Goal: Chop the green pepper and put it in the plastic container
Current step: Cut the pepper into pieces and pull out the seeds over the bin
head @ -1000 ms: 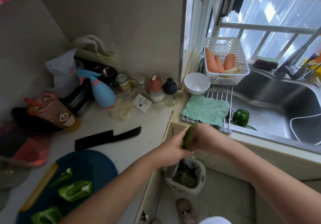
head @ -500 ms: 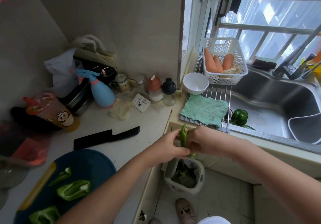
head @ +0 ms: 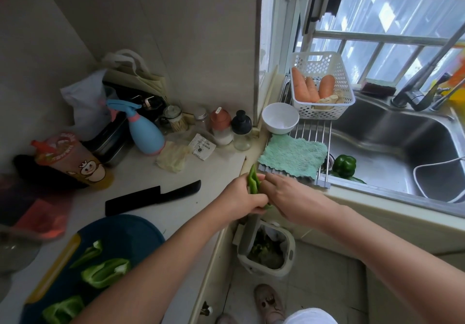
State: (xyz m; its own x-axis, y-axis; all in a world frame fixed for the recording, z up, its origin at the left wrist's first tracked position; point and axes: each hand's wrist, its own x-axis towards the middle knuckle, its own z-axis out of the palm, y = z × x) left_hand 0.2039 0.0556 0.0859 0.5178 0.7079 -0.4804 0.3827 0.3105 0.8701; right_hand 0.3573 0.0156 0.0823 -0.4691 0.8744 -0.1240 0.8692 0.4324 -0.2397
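My left hand [head: 241, 198] grips a green pepper piece [head: 253, 184] upright above a small bin. My right hand [head: 289, 196] touches the same piece from the right, its fingers hidden behind the pepper. Three more pepper pieces [head: 105, 273] lie on the dark blue cutting board [head: 125, 233] at the lower left. A black knife [head: 151, 196] lies flat on the counter just behind the board. A whole green pepper [head: 344, 165] sits in the steel sink [head: 402, 147].
A small white bin [head: 266, 248] with green scraps stands on the floor below my hands. A white basket [head: 320, 84] of carrots, a white bowl [head: 279, 120] and a teal cloth [head: 293, 155] sit on the sink rack. Bottles and a blue sprayer [head: 144, 130] crowd the counter's back.
Both hands, with the pepper piece, have shifted a little left, and the piece now stands more upright. Nothing else has moved.
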